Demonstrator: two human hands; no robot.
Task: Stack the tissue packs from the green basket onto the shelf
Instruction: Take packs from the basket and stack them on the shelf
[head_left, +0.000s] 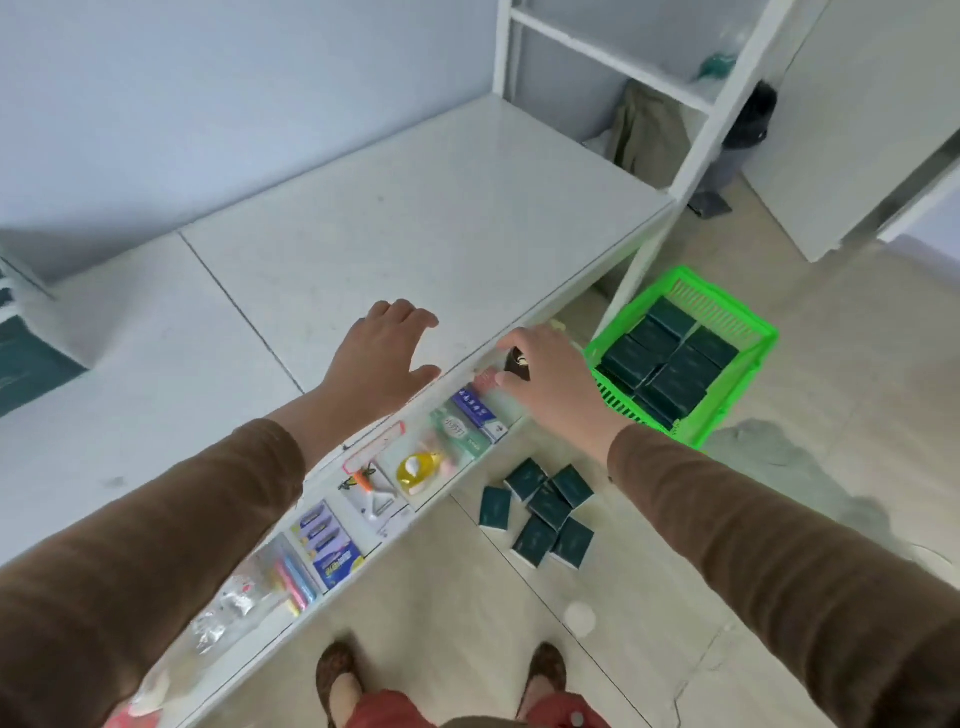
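A green basket (737, 332) stands on the floor to the right of the shelf and holds several dark teal tissue packs (670, 358). More dark teal packs (545, 512) lie scattered on the floor in front of the shelf. The white shelf top (405, 208) stretches in front of me. My left hand (384, 348) hovers over its front edge with fingers spread and holds nothing. My right hand (550, 374) reaches past the shelf's front edge near the basket, fingers loosely bent, empty as far as I can see.
A lower shelf (410, 519) under the top carries small packaged goods, among them a yellow item (415, 467) and blue boxes (332, 545). A white rack (613, 62) stands behind. A dark teal box (31, 364) sits at far left. My feet (337, 675) are below.
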